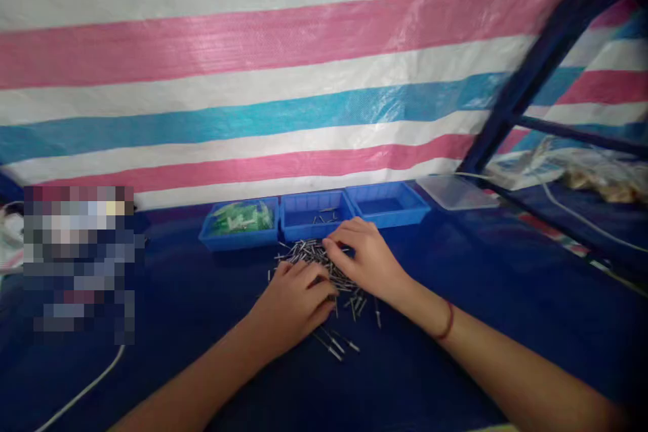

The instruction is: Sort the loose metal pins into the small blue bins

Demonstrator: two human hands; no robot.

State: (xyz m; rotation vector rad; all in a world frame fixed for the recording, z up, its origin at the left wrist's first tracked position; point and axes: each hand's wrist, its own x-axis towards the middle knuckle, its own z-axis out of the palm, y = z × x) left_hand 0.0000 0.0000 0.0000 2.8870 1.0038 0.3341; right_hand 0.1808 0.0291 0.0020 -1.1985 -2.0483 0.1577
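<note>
A loose pile of silver blind rivets with long thin pins lies on the dark blue tabletop. My left hand rests at its near left side, the fingers bent and the thumb close to the forefinger. Over the right side of the pile is my right hand, thumb and forefinger drawn together. What either hand's fingertips hold cannot be made out. Several rivets lie apart on the near side. Behind the pile stands a blue bin with a few rivets inside.
Left of that bin, another blue bin holds a green plastic packet. A third blue bin adjoins on the right, beside a clear plastic lid. A striped sheet hangs behind; a dark frame post rises at right.
</note>
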